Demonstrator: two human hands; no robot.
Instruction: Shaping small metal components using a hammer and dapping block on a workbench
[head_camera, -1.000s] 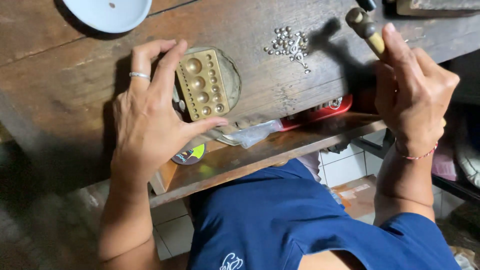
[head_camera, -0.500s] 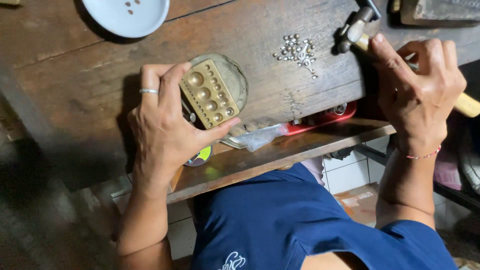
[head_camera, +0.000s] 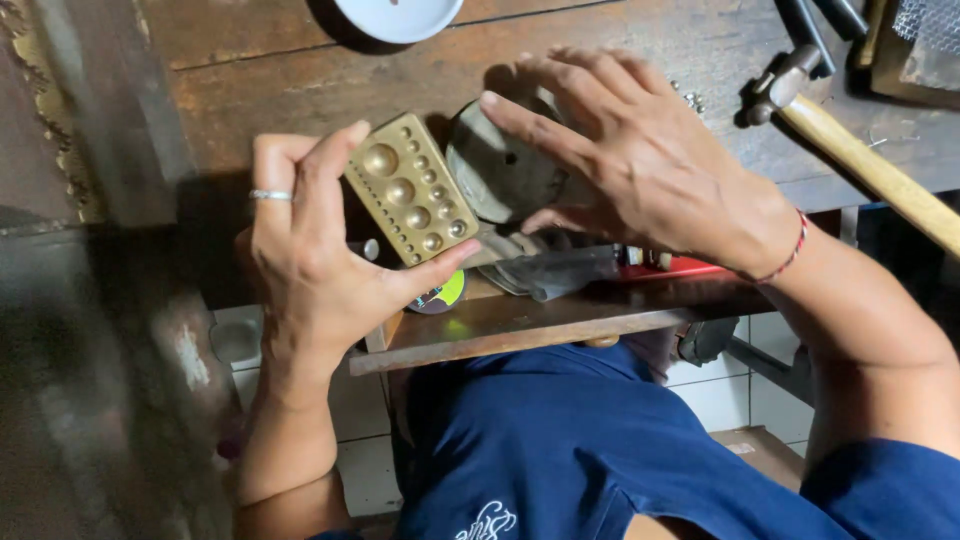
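Now the left hand (head_camera: 315, 265) grips a rectangular brass block with round hollows of several sizes (head_camera: 410, 202), thumb tip pressed on its lower right corner, index and middle fingers curled over its upper left edge; the block is lifted and tilted, just left of a round grey metal block (head_camera: 500, 165) on the dark wooden workbench (head_camera: 300, 90). Silver ring on one left finger. Right hand (head_camera: 640, 165) is spread wide, fingers straight and apart, holding nothing; it hovers over the grey block, and whether the fingertips touch it cannot be told. Red cord bracelet (head_camera: 790, 250) on the right wrist. Wooden-handled hammer with a small metal head (head_camera: 850, 150) lies on the bench at right, apart from both hands. White round dish (head_camera: 400, 15) at the top edge. Lower wooden shelf (head_camera: 520, 325) holds dark tools and a red item. Versus half a second ago: right hand had the hammer handle in a closed grip at far right, now it has let go and crossed to the grey block; the brass block sat on the grey block under the left fingers, now it is off it to the left; small silver beads near the hammer are mostly hidden by the right hand.
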